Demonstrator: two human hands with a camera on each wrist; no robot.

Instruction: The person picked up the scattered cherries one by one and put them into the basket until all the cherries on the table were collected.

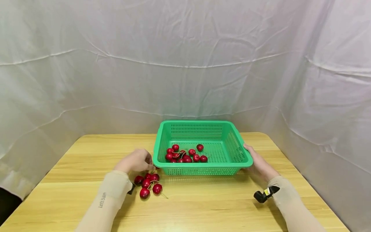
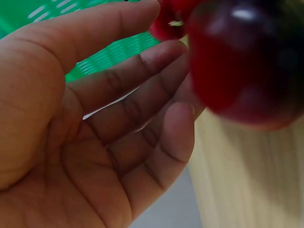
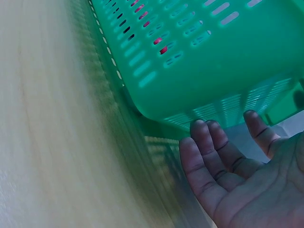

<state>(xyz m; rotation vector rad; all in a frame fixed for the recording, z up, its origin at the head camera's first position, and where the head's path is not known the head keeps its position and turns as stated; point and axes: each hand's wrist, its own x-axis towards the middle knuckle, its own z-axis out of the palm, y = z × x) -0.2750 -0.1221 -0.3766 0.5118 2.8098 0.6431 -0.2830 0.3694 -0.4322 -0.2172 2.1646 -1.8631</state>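
Observation:
In the head view my left hand (image 1: 137, 161) is low over the table, beside the front left corner of a green plastic basket (image 1: 200, 169). Its thumb and a fingertip lie right at a small red cherry (image 2: 166, 26); I cannot tell whether they pinch it. One dark cherry (image 2: 242, 61) looms large beside the fingers. Loose cherries (image 1: 146, 183), some with stems, lie in a bunch below this hand. My right hand (image 1: 259, 166) holds the basket's right end, thumb at the rim, fingers (image 3: 202, 137) below. Several cherries (image 1: 186, 158) sit inside, mostly front left.
The light wooden table (image 1: 203, 206) has a hanging pale cloth (image 1: 185, 87) behind it and at the sides. A black wrist camera (image 1: 262, 196) sits on the right wrist.

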